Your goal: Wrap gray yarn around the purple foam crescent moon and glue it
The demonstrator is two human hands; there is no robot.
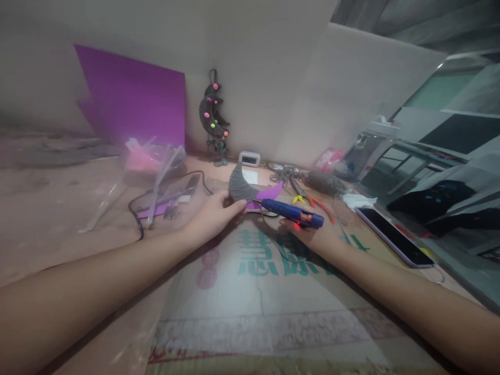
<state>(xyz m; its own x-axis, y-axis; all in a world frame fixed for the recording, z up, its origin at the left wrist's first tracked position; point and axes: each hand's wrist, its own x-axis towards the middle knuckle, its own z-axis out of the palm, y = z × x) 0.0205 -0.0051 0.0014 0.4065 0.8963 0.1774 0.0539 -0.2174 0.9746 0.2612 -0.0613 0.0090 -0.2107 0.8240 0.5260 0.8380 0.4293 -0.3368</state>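
Observation:
My left hand [219, 211] is closed on a crescent moon shape [239, 185], its thumb lying across the front. Grey yarn covers the left part of the crescent, while the right part shows bare purple card [272, 191]. In my right hand [302, 232] is a dark blue glue gun [291, 211] with a red light glowing on it. The gun's nozzle points left and meets the crescent, or comes very close to it, where yarn and purple card join. My right fingers are partly hidden behind the gun.
Printed cardboard [234, 307] covers the table. Pliers with orange handles [316, 203], a phone [394, 237] and a small clock [249, 158] lie around. Glue sticks [160, 172] and a purple sheet [144, 104] are at left. A decorated grey moon [209, 112] hangs or leans against the wall.

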